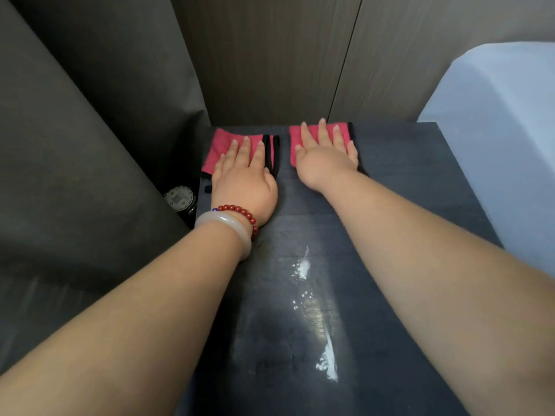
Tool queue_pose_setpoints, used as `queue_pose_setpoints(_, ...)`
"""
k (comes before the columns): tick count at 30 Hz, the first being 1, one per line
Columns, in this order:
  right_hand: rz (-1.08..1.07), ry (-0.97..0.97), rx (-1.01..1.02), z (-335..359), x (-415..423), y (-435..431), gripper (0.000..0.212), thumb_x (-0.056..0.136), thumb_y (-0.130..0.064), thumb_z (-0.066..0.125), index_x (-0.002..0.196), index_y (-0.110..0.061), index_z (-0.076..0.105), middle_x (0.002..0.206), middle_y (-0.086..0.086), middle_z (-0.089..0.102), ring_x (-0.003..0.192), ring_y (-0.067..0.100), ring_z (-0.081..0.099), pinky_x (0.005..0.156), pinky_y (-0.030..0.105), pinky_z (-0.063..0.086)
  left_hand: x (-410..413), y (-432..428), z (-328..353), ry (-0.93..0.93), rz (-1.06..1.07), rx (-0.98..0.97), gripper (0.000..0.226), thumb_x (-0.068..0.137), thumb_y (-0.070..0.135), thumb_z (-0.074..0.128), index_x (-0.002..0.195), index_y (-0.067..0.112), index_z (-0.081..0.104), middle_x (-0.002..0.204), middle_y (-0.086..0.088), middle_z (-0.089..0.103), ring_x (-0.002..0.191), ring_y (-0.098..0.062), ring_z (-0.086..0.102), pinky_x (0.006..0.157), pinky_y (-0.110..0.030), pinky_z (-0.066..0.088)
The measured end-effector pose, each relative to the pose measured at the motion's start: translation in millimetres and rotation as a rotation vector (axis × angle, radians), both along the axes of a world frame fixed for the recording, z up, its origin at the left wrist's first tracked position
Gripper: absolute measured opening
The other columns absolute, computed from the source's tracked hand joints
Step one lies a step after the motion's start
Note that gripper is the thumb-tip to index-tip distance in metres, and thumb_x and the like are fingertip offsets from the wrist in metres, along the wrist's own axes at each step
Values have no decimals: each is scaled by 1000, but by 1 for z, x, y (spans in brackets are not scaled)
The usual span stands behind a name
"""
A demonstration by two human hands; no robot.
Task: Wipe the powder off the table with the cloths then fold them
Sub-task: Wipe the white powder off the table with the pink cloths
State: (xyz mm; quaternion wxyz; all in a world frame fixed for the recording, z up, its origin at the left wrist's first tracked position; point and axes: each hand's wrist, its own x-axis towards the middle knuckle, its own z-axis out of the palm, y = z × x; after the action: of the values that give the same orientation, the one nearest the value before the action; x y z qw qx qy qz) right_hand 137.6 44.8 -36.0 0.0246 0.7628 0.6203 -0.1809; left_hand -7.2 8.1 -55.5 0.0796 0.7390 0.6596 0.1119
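Note:
Two pink cloths with black edging lie side by side at the far end of the dark table. My left hand presses flat on the left cloth, fingers straight. My right hand lies flat on the right cloth, fingers spread and straight. White powder is streaked down the middle of the table, nearer to me, with a thicker patch close to the front edge. Both cloths are apart from the powder.
A dark grey upholstered surface rises along the left of the table. A round metal object sits in the gap beside the table's left edge. A white padded object stands at the right. Brown wall panels close off the back.

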Motion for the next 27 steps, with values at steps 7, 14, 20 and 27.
queue_pose_setpoints(7,215,30,46,-2,-12,18,50,101,-46,14,149,-50,1,162,-12,-8,148,20,-9,118,48,-6,-1,1,-2,-7,9,11,58,97,31,31,152,17,21,160,-6,15,147,-24,8,120,-40,4)
queue_pose_setpoints(14,273,11,151,2,11,-150,51,99,-46,6,148,-51,-4,160,-17,-12,148,14,-13,118,39,-9,1,2,0,9,3,-13,58,97,30,30,152,17,19,161,-6,13,148,-23,6,120,-39,4)
queue_pose_setpoints(20,259,7,124,0,28,-146,49,101,-45,11,147,-52,-6,159,-17,-16,147,16,-15,118,44,-8,3,1,5,14,-4,-29,57,97,29,31,152,17,20,160,-7,14,147,-25,7,120,-40,5)
queue_pose_setpoints(27,210,18,121,-6,-13,-122,51,102,-43,14,151,-46,1,161,-12,-10,148,19,-10,118,43,-5,-13,-12,18,-83,-66,-106,53,100,26,33,150,12,25,160,-9,13,148,-25,4,120,-39,2)
